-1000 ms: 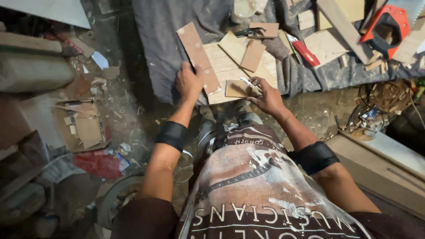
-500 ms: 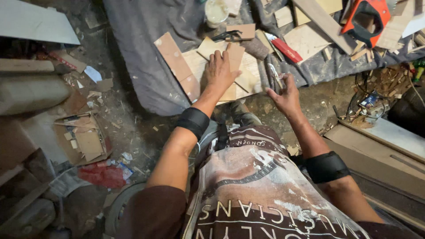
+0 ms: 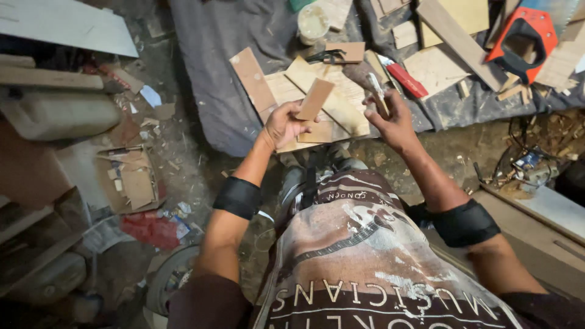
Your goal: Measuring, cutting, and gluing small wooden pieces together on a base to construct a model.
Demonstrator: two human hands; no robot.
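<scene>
Hands up over the grey cloth [image 3: 219,73]: the left hand [image 3: 281,125] grips a small wooden strip [image 3: 314,99], tilted, above the pale boards [image 3: 341,100]. The right hand [image 3: 393,119] is closed around a brush [image 3: 373,85], just beside the strip. A red knife [image 3: 407,80] and orange saw handle [image 3: 521,42] lie beyond.

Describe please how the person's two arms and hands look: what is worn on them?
Both hands, the left hand and the right hand, are bare, without gloves or rings that I can see. Each arm wears a wide black elbow band, the other one on the right arm. Dark short sleeves cover the upper arms. The forearms are uncovered.
</scene>
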